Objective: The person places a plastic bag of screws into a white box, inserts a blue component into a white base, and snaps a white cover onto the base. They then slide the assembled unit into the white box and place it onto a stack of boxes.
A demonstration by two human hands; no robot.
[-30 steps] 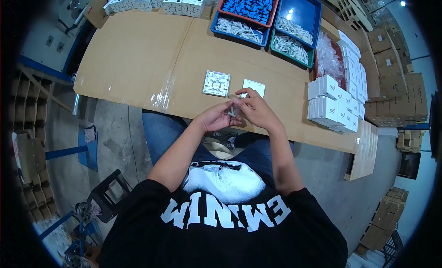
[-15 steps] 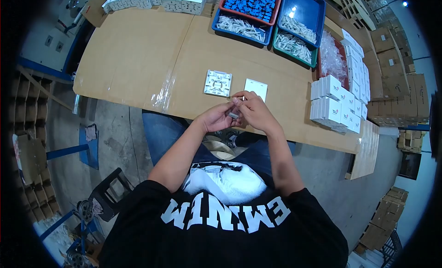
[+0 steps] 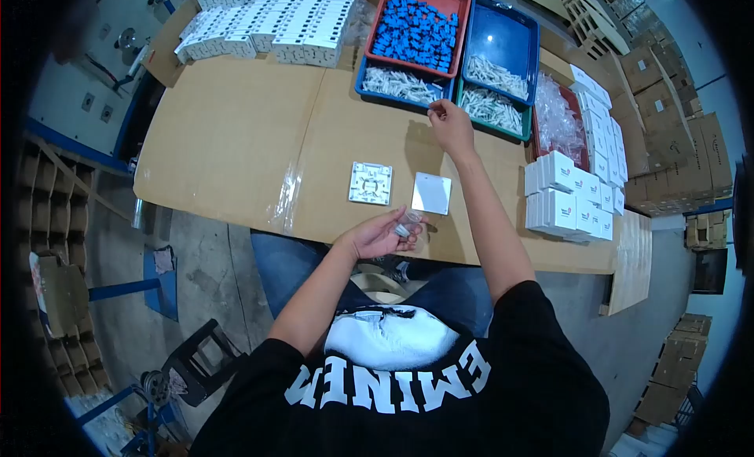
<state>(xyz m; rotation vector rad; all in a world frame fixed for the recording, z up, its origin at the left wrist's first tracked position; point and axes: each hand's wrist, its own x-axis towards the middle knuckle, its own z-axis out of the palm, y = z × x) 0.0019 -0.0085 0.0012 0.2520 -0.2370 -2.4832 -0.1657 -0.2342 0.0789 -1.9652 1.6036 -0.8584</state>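
My left hand (image 3: 378,235) is over the table's front edge, its fingers closed on a small clear plastic bag (image 3: 410,219) with whitish pieces inside. My right hand (image 3: 452,128) is stretched forward to the near rim of the blue tray of small white parts (image 3: 397,85). Its fingertips are drawn together, and anything between them is too small to make out. On the table between me and the trays lie a square white plastic box (image 3: 371,183) with moulded inner parts and, to its right, a flat white square cover (image 3: 432,194).
A red tray of blue pieces (image 3: 416,33) sits behind the white parts. To its right are a blue tray (image 3: 503,29) and a green-rimmed tray (image 3: 495,111) of white parts. Stacked white boxes (image 3: 561,201) stand at right; rows of white units (image 3: 306,25) at back left.
My right hand has left my left hand and moved forward to the trays. My left hand keeps the bag, now more visible. The camera view has tilted slightly upward.
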